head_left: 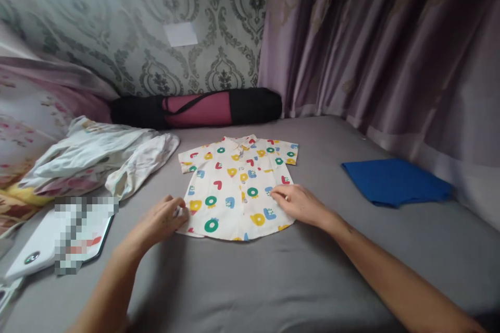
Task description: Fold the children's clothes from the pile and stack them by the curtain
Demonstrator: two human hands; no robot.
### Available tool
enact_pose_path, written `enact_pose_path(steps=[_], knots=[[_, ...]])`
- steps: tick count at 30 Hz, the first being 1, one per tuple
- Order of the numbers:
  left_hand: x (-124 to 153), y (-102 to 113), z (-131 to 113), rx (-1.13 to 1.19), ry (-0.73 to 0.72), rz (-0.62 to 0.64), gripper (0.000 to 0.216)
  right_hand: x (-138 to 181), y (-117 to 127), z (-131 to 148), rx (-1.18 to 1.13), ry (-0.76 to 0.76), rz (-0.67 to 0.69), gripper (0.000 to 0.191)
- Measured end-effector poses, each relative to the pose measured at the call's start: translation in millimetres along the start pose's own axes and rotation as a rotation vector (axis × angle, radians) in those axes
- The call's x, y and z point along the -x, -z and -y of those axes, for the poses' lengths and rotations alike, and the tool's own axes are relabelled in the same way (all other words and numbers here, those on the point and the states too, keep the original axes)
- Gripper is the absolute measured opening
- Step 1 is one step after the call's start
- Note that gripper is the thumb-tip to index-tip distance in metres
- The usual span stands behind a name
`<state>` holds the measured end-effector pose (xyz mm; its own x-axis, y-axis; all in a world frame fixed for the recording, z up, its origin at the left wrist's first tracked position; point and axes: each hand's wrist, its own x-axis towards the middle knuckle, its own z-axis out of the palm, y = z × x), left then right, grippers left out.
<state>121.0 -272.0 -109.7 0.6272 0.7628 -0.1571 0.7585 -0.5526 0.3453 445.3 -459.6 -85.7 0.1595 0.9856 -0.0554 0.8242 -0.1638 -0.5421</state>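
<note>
A small white short-sleeved shirt (pixel 240 192) with red, green, yellow and blue prints lies spread flat, buttoned front up, its collar pointing away from me. My left hand (pixel 167 216) is at the shirt's lower left edge, fingers closed on the fabric there. On the other side, my right hand (pixel 299 202) rests at the lower right edge, its thumb and fingertips pinched at the cloth. Below the left hand, a bit of the back hem shows past the front one.
The shirt lies on a grey bedsheet (pixel 242 291). Folded blue cloth (pixel 396 182) sits at the right. Rumpled pale clothes (pixel 94 150) and a white flat case (pixel 42 239), partly blurred, are at the left. A black and maroon bolster-shaped bag (pixel 199 109) lies along the patterned wall beside purple curtains (pixel 324 36).
</note>
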Motion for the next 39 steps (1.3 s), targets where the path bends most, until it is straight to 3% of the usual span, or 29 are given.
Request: enact_pose_path(steps=[3,8,15,18,22,27,32,39], knots=[[-10,10,-11,-0.092,-0.057,0.067,0.033,-13,4,-19,0.097,-0.127,-0.176,0.030],[-45,17,-48,-0.129,-0.242,0.081,0.033,-15,-2,-52,0.145,-0.292,-0.233,0.027],[-123,-4,-161,-0.009,-0.575,0.121,0.029,-6,-5,-59,0.175,-0.457,-0.152,0.024],[-155,-23,-214,-0.008,-0.636,0.195,0.030,-4,-6,-60,0.162,-0.483,-0.123,0.028],[-186,-48,-272,-0.112,-0.598,0.134,0.033,-1,-4,-64,0.115,-0.462,-0.056,0.033],[-209,-76,-317,-0.141,-0.402,0.025,0.037,3,-1,-67,0.217,-0.485,-0.017,0.030],[-226,-98,-336,-0.140,-0.262,-0.032,0.037,6,-4,-66,0.256,-0.448,0.011,0.025],[-235,-111,-342,-0.142,-0.241,-0.084,0.031,6,-7,-59,0.276,-0.389,-0.047,0.022]])
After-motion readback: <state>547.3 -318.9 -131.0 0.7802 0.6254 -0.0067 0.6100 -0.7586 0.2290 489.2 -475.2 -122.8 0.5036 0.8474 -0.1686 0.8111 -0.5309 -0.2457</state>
